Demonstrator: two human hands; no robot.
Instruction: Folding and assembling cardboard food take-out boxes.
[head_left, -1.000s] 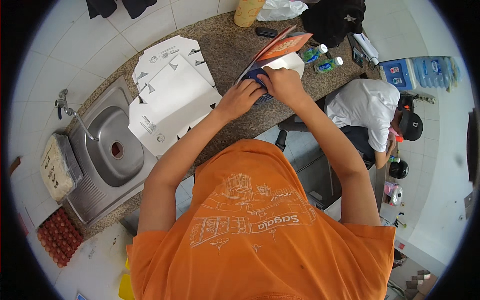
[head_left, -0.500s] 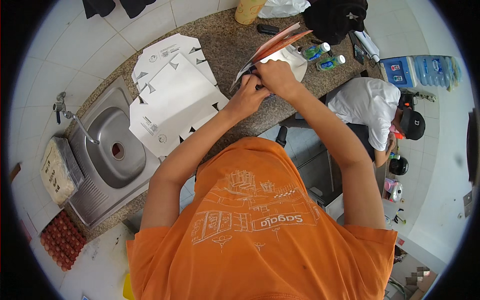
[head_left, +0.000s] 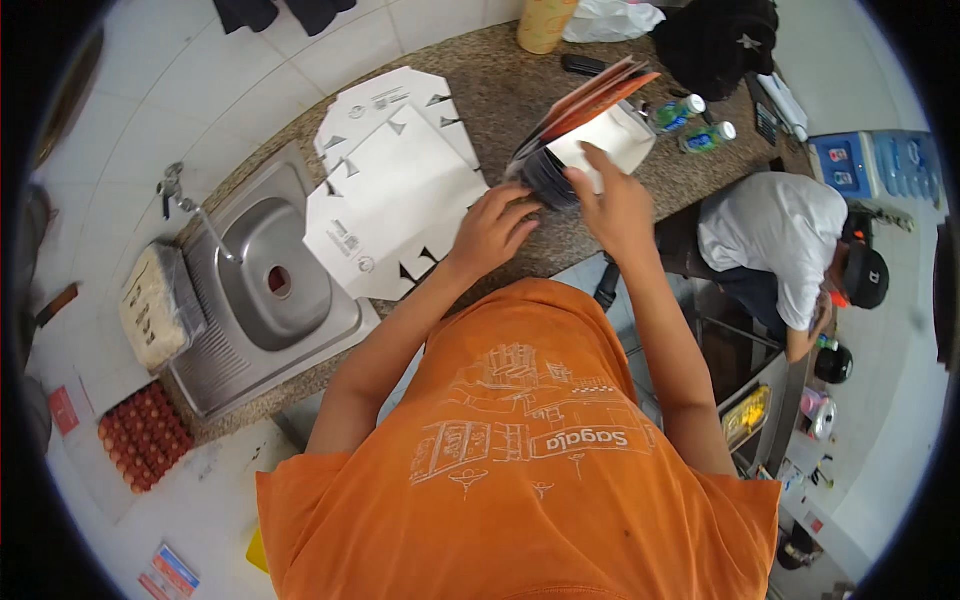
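A partly folded cardboard carton with orange-red panels (head_left: 600,100) and a white inner flap (head_left: 625,138) stands on the stone counter (head_left: 480,75). Against its near end sits a dark, ridged stack (head_left: 548,180) whose kind I cannot make out. My right hand (head_left: 618,208) is over the near right side of the stack, thumb and forefinger apart. On the other side my left hand (head_left: 493,230) has loosely bent fingers apart, their tips beside the stack's lower left edge. Flat white die-cut carton sheets (head_left: 400,195) lie overlapped to the left.
Left of the sheets is a steel sink (head_left: 270,295), with a bagged white block (head_left: 160,310) and a tray of eggs (head_left: 145,437) beyond. Small green-labelled bottles (head_left: 708,137) and a black cap (head_left: 715,45) stand behind the carton. A person in white (head_left: 765,235) bends at the right.
My hands have come apart from their joined grip at the carton's near end. The right hand has moved right with its fingers spread, exposing the dark stack. The whole view has shifted slightly.
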